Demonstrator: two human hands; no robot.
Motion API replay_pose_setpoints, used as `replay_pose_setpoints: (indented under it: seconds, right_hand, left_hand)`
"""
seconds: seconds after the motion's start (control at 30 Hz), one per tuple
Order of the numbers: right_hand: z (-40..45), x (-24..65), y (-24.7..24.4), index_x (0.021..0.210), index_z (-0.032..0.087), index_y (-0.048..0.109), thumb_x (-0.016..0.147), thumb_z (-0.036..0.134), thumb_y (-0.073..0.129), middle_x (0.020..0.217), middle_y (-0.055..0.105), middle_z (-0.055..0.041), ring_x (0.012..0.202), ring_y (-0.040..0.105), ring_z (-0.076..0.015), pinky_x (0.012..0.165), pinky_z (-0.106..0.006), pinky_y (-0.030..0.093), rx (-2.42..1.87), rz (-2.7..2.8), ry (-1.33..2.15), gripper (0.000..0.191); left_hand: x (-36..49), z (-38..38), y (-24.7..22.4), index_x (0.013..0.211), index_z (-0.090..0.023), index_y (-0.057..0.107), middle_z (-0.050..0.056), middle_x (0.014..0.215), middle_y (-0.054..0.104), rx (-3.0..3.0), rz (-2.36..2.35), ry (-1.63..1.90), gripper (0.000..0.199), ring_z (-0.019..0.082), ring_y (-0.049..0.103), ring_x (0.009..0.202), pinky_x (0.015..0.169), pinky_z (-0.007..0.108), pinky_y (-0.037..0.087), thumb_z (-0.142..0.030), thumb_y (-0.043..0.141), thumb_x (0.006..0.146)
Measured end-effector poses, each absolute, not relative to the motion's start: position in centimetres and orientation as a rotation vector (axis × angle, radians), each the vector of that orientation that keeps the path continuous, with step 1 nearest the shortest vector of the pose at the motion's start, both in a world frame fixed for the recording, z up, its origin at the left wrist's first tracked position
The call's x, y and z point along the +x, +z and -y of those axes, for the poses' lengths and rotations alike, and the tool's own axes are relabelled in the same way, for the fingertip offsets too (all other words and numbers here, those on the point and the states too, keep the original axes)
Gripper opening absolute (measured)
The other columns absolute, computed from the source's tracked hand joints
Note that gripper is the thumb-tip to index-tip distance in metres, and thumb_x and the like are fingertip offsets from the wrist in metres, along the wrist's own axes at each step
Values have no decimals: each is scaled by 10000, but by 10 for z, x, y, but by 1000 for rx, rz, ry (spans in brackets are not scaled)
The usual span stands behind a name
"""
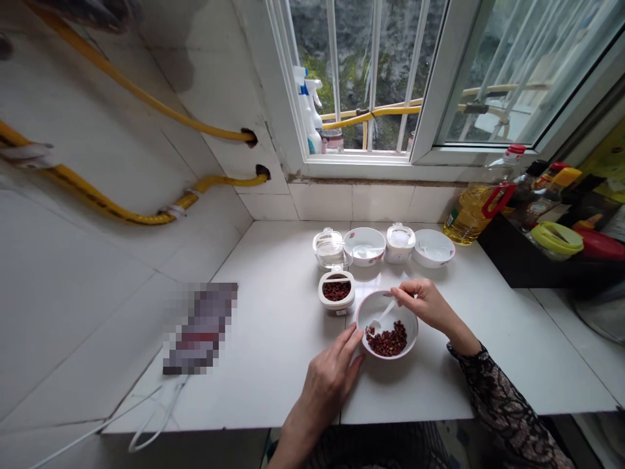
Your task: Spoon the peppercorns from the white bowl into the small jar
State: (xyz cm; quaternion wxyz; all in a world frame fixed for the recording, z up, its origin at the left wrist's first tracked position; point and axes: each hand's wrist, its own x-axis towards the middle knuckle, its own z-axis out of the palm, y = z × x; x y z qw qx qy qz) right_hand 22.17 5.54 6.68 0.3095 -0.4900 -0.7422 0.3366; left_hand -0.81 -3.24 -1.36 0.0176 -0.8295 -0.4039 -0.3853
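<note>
Daylight is entering a white-tiled room through a barred window [374, 78], where 2 yellow pipes [141, 85] are running along the wall and a white desk [258, 339] is filling the corner below. At the desk's front, a person in a dark lace sleeve [498, 391] is leaning over a white bowl [374, 306], which is holding a heap of dark red bits [390, 342]. The right hand [424, 303] is pinching the handle of a white spoon [385, 314] between thumb and fingers, while the spoon's head is resting inside the bowl, beside the heap. The left hand [329, 371] is touching the bowl's left side with its fingertips; whether it is gripping the rim, one cannot tell. Just behind and to the left, a jar [336, 307] of similar bits is standing upright. Farther back, 2 jars and 2 bowls [361, 259] are lining up near the wall, with an oil bottle [463, 218] standing to their right.
</note>
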Motion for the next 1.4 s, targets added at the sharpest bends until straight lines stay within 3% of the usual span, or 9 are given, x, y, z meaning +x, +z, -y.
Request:
replay_pose_setpoints:
  seconds: [0.43,0.63,0.73,0.83,0.93,1.03,1.17,1.4]
  right_hand:
    - [-64,218,59,498,171,520,823,596,547,462,389,31,469,313,-84,457,-239,237,-1321,1713,946,536]
    - [-74,202,73,522,180,516,843,621,542,452,383,36,447,315,-86,435,-238,235,-1285,1651,846,546]
    - [-79,188,88,547,186,522,914,531,512,463,418,33,462,360,-97,474,-243,300,-1214,1740,614,504]
    - [-82,173,95,561,191,507,972,366,486,481,474,31,488,399,-100,614,-266,385,-1062,1897,174,447]
    - [-79,161,94,595,188,511,982,243,486,517,553,31,492,416,-93,752,-294,398,-834,2099,-240,391]
    - [-72,160,93,652,189,546,979,211,499,568,615,26,516,450,-98,812,-305,392,-711,2185,-431,331]
    - [-65,180,99,656,203,544,983,222,473,543,589,24,504,456,-105,798,-322,397,-809,2086,-300,335]
    - [-60,219,83,597,210,523,977,279,463,481,492,42,457,340,-102,722,-320,398,-960,2175,81,391]
  left_hand:
    - [-8,31,-19,1344,-121,476,178,1240,662,-2594,1258,-1192,360,213,670,1125,895,271,575,-150,474,986]
    - [-5,30,-14,1303,-126,496,169,1187,685,-2563,1260,-1238,307,202,704,1044,829,265,594,-192,408,1017]
    - [-5,30,-13,1299,-127,497,168,1187,686,-2560,1257,-1242,303,198,704,1045,834,262,592,-199,390,1024]
    - [-5,29,-13,1296,-125,502,167,1181,689,-2547,1250,-1256,305,199,703,1049,843,266,590,-190,380,1025]
    - [-4,29,-14,1294,-117,509,172,1182,688,-2539,1244,-1252,310,203,703,1045,835,269,592,-174,379,1019]
    - [-4,29,-15,1311,-115,505,175,1194,684,-2544,1243,-1238,324,208,702,1046,829,274,595,-176,391,1014]
    - [-5,30,-15,1355,-129,477,168,1202,682,-2553,1256,-1245,361,211,698,1058,846,278,593,-182,424,1002]
    - [-6,30,-12,1353,-139,475,165,1198,682,-2572,1268,-1231,354,212,702,1048,842,283,595,-183,433,1004]
